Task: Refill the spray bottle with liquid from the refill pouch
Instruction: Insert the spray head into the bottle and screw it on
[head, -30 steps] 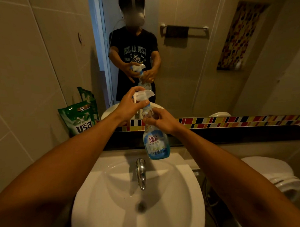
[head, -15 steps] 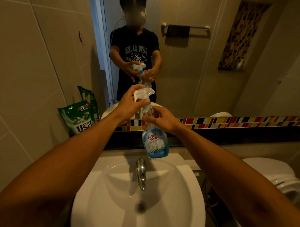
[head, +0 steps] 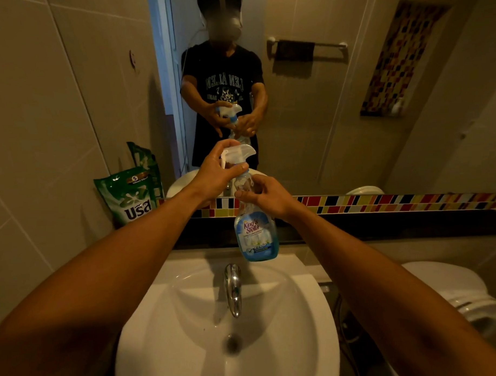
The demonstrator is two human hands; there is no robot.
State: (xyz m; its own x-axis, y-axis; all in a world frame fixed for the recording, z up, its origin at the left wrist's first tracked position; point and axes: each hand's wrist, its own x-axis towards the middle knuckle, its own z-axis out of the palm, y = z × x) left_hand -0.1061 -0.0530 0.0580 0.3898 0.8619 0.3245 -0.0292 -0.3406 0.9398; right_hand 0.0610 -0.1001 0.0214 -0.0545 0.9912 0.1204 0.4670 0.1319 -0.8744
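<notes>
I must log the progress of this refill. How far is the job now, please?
Early stage. Done: the spray bottle is held up over the sink. In hand: the right hand grips its neck while the left hand grips the trigger head, which sits on the bottle, apparently to unscrew it. Left: remove the head and pour from the green refill pouch, untouched on the ledge.
</notes>
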